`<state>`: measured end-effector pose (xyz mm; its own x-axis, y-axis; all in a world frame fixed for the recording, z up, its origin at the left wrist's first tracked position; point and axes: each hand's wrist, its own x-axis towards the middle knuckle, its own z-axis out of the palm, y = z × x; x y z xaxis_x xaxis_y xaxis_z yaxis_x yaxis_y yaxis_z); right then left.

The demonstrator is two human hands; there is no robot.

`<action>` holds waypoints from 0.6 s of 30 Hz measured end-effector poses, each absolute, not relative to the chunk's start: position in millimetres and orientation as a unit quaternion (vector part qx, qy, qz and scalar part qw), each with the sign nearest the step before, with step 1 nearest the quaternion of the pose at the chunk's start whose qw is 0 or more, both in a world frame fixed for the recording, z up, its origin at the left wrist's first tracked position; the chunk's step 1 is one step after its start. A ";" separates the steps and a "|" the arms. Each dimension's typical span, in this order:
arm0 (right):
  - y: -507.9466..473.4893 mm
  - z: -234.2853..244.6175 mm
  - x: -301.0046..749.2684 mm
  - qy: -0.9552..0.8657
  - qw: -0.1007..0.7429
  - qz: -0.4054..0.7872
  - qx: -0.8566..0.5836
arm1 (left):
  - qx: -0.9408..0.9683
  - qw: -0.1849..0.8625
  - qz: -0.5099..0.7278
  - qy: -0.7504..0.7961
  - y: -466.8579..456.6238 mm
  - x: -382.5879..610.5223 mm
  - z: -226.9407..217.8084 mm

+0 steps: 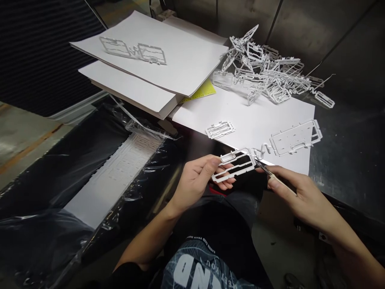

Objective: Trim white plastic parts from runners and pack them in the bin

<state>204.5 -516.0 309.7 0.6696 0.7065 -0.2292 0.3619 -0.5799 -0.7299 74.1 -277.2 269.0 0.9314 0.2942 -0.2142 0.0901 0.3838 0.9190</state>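
Observation:
My left hand pinches the left end of a white plastic frame, thumb on top and fingers underneath. A wavy connecting strip joins this frame to a second white panel, which is over the paper at the right. In my right hand is a pair of nippers with pale handles. Their metal jaws meet the frame's right end, where the connecting strip begins; whether they are closed through it I cannot tell. A smaller loose white frame lies on the paper just beyond my left hand.
A heap of white plastic frames covers the back right. Stacked white sheets at back left carry another joined pair of frames. A yellow sheet peeks out below. At left, black plastic film surrounds a long stack of white panels.

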 end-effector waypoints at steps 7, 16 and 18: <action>-514.2 309.1 198.6 -0.298 0.359 0.250 -0.849 | 0.562 0.805 0.053 0.180 -277.8 75.4 273.0; -512.3 305.0 192.1 -0.278 0.384 0.227 -0.851 | 0.585 0.794 0.039 0.165 -279.1 78.1 270.3; -510.0 299.5 197.4 -0.266 0.397 0.225 -0.849 | 0.635 0.755 0.073 0.146 -274.6 81.9 262.0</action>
